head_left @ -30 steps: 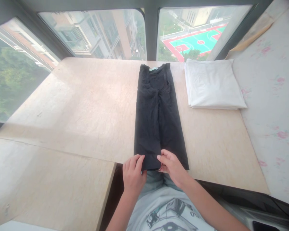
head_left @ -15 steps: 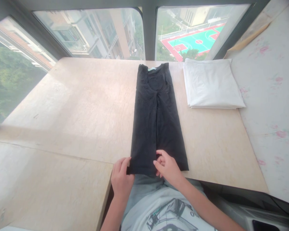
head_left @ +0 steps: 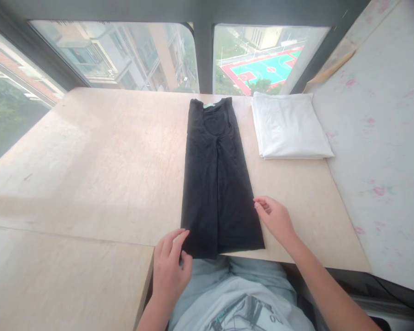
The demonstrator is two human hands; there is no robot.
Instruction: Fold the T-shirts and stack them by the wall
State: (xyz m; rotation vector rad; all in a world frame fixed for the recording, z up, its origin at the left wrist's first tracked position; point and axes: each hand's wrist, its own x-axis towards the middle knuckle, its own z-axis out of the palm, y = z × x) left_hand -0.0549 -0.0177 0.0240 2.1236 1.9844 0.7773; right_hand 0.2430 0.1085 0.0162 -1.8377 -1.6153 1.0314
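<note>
A black sleeveless top (head_left: 200, 184) lies flat before me, folded lengthwise into a long panel. Its scooped neckline and a small pale label point toward the window. At the hem's left corner is my left hand (head_left: 172, 257), its thumb and fingers apart and the fingertips over the cloth's edge. My right hand (head_left: 278, 219) is by the top's right side edge, fingers loosely curled with a gap to the thumb. Its fingertips are close to that edge; whether they touch it I cannot tell. No cloth shows lifted in either hand.
A folded white cloth (head_left: 291, 126) lies at the back right of the pale tabletop (head_left: 124, 151). Windows border the far side, and a flower-patterned wall (head_left: 376, 151) stands on the right. The table's front edge is close to my body.
My right hand has moved from the top's middle fold out to its right side edge. The left hand's fingers have spread from the hem corner. The camera view has shifted slightly.
</note>
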